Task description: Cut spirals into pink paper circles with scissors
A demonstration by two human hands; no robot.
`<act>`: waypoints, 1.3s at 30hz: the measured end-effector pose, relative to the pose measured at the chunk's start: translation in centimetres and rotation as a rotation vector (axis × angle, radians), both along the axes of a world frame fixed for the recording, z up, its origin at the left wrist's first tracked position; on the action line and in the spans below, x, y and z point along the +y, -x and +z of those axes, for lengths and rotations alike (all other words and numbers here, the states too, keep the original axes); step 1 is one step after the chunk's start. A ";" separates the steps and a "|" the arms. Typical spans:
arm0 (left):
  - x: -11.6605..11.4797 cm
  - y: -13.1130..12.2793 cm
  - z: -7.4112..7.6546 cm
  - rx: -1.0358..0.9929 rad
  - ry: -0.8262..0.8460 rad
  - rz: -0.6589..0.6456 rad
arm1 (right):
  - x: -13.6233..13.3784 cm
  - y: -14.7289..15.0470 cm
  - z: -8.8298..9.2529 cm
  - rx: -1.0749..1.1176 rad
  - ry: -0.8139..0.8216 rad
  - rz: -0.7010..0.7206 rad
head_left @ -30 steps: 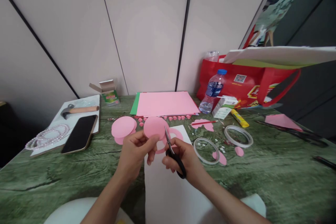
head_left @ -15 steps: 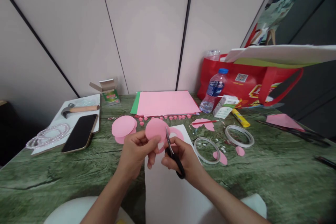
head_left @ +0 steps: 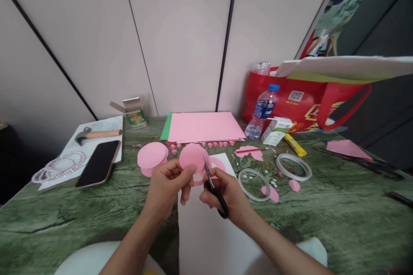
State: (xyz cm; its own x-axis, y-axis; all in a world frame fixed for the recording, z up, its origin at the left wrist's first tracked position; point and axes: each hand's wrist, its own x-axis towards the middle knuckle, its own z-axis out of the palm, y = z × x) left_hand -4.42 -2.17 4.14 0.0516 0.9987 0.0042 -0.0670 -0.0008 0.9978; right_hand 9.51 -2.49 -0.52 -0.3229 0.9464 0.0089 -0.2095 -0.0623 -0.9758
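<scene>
My left hand [head_left: 167, 184] pinches a pink paper disc [head_left: 192, 157] above the table, thumb and fingers closed on its lower edge. My right hand [head_left: 227, 193] grips black-handled scissors [head_left: 213, 187], whose blades point up against the disc's right edge. A curved pink offcut [head_left: 219, 164] hangs beside the blades. Both hands hover over a white sheet [head_left: 206, 223] lying on the green table [head_left: 64, 219].
Pink discs [head_left: 151, 155] lie left of my hands, with a phone [head_left: 98, 164], hammer [head_left: 97, 134] and beads [head_left: 60, 165] further left. Pink paper stack [head_left: 203, 126] sits behind. Tape rings [head_left: 254, 179], glue stick [head_left: 294, 145], water bottle [head_left: 262, 111] and red bag [head_left: 306, 99] are on the right.
The pink disc has turned slightly in my left hand and the scissors have shifted a little along its edge. Otherwise nothing has moved.
</scene>
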 end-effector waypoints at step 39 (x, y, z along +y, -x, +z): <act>-0.1 0.0 -0.1 0.069 0.013 0.018 | -0.1 0.3 -0.2 -0.014 -0.004 -0.029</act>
